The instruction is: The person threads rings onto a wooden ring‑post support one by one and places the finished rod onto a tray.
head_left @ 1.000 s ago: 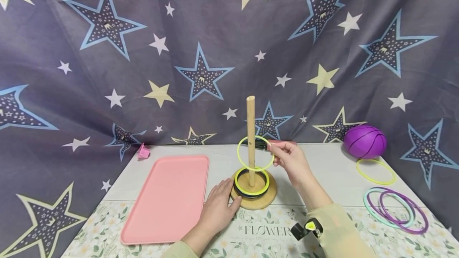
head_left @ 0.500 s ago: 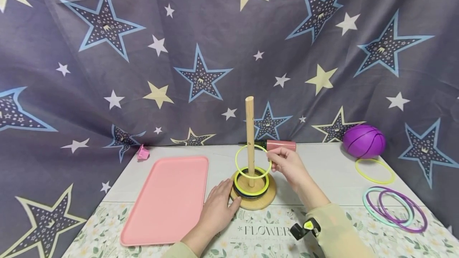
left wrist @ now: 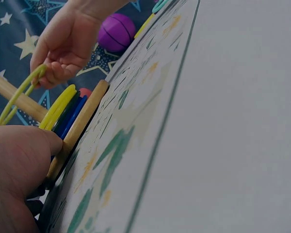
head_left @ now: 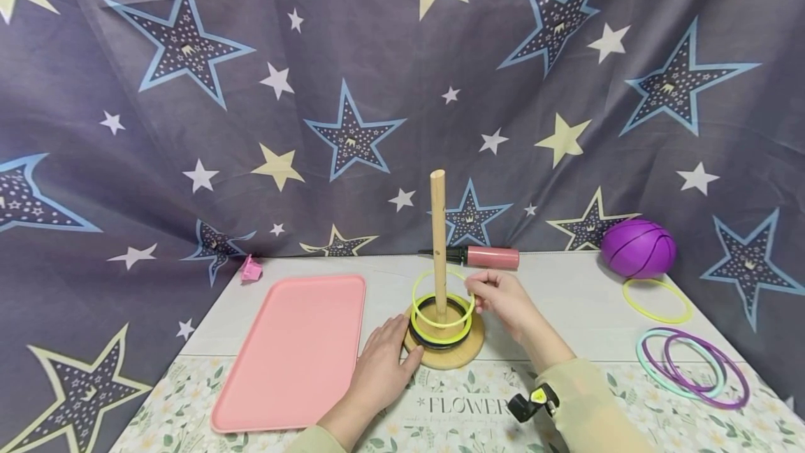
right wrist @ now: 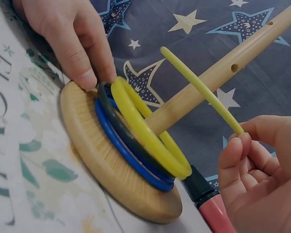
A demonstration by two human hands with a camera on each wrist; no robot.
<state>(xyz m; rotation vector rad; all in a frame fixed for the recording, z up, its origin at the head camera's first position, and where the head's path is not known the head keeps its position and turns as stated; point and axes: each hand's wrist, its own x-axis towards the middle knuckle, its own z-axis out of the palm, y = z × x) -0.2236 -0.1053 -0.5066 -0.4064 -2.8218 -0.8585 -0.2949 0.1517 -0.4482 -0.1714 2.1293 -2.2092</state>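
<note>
My right hand [head_left: 503,299] pinches a thin yellow ring [right wrist: 203,91] by its right side, thumb against fingertips. The ring is tilted and encircles the lower part of an upright wooden peg [head_left: 438,229]. Below it, a thicker yellow ring [right wrist: 140,133], a dark ring and a blue ring [right wrist: 117,150] lie stacked round the peg on its round wooden base [head_left: 462,357]. My left hand [head_left: 382,369] rests at the base's left edge, fingers extended and thumb toward the front. In the right wrist view its fingertips touch the base beside the stack.
A pink tray [head_left: 295,355] lies left of the base. Behind the peg is a pink and black hand pump [head_left: 493,257]. At the right are a purple ball [head_left: 639,249], a yellow ring [head_left: 666,321], and overlapping turquoise and purple rings [head_left: 729,407]. A star-patterned cloth hangs behind.
My right hand has moved down, lowering the thin yellow ring along the peg toward the stack. The left hand has stayed in place at the base.
</note>
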